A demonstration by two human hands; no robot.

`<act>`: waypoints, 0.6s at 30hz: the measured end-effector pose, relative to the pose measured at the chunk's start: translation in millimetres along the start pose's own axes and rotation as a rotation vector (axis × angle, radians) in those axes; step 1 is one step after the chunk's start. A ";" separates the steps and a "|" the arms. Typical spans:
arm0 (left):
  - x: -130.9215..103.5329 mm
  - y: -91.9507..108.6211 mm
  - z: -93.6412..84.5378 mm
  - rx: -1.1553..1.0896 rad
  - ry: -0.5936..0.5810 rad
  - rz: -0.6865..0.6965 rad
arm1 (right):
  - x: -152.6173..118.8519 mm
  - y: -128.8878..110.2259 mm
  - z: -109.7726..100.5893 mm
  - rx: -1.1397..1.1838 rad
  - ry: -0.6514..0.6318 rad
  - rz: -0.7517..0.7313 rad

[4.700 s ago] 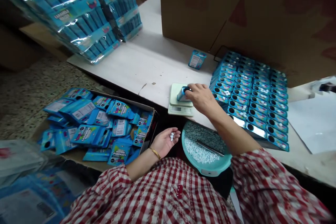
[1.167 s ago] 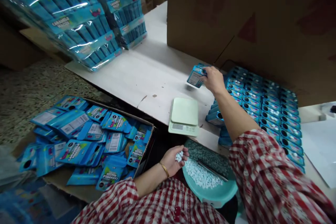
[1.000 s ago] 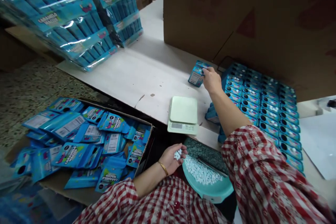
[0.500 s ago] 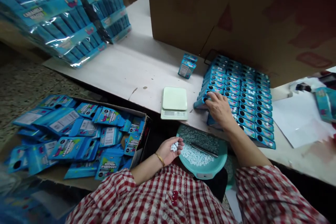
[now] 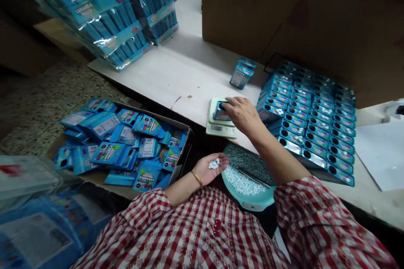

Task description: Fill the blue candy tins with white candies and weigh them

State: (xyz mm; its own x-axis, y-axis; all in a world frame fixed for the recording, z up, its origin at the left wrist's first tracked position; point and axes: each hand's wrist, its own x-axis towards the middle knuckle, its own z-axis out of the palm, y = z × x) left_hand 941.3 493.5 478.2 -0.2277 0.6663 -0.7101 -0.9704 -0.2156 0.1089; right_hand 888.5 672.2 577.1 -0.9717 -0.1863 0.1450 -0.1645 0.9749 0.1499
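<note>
My left hand is palm up with its fingers curled, cupping a small heap of white candies. Beside it, a teal bowl holds many loose white candies and a dark metal tool. My right hand grips the top of a blue packet with a dark round hole, on the pale green scale. To the right stand rows of blue packets with dark round holes, several with white candies on top.
An open carton of blue packets lies at the left. Two blue packets stand behind the scale. Plastic-wrapped displays rise at the back left, and a large cardboard box borders the table's back.
My right hand has moved left from the packet rows onto the scale, bringing a blue packet with it. My left hand has opened a little, still cupping candies. The view has shifted.
</note>
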 end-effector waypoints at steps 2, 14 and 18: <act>-1.7 5.9 -0.7 -0.038 -0.015 0.014 | -21.2 -16.4 -3.7 0.066 0.049 0.004; 3.6 0.2 -5.6 -0.127 -0.009 -0.043 | -115.6 -93.1 45.1 0.419 -0.262 -0.118; 4.6 0.3 -2.9 -0.116 0.003 -0.059 | -119.9 -87.9 44.0 0.457 -0.300 -0.089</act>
State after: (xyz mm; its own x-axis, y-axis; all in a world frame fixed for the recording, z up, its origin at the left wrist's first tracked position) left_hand 940.3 494.4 472.9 -0.1697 0.6782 -0.7151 -0.9662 -0.2572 -0.0147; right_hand 1012.0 614.2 503.6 -0.9454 -0.2923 -0.1441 -0.2397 0.9233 -0.3001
